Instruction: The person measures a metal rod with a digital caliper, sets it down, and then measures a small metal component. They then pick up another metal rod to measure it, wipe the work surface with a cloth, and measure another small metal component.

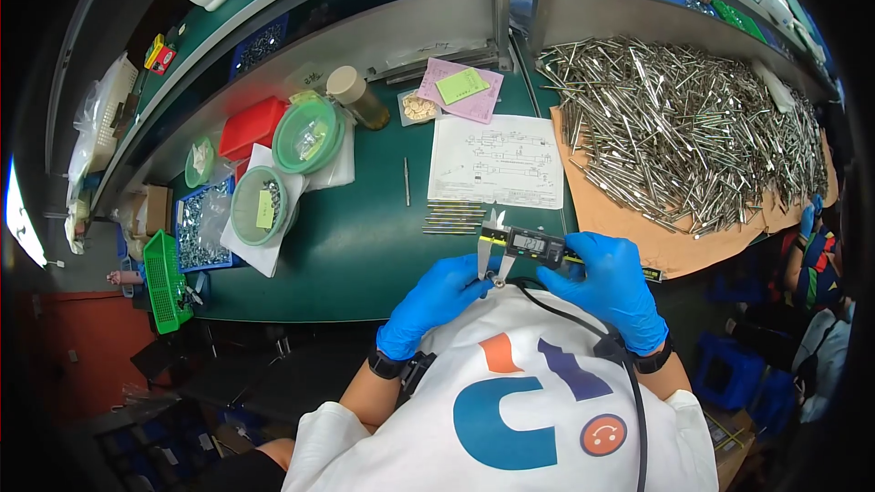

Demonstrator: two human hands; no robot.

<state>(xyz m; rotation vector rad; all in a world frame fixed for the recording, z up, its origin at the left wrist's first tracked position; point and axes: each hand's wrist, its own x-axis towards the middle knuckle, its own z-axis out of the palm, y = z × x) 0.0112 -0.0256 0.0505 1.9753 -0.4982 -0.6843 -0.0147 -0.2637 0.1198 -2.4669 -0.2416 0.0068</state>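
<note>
My right hand (pixel 615 282), in a blue glove, is closed round the body of a digital caliper (pixel 530 244) with a small lit display. The caliper's jaws point down toward my shirt. My left hand (pixel 436 299), gloved in blue too, pinches a small metal part (pixel 495 280) at the jaw tips; most of this part is hidden by the fingers. Just beyond the caliper, several thin metal rods (pixel 451 217) lie side by side on the green table (pixel 365 237). One single rod (pixel 406 182) lies apart, farther left.
A printed drawing (pixel 497 162) lies beyond the rods. To the right, a large heap of metal rods (pixel 684 137) covers brown paper (pixel 629 237). Green bowls (pixel 258 205), a red tray (pixel 252 128) and a capped jar (pixel 357 96) stand left. Another person (pixel 814 260) is at far right.
</note>
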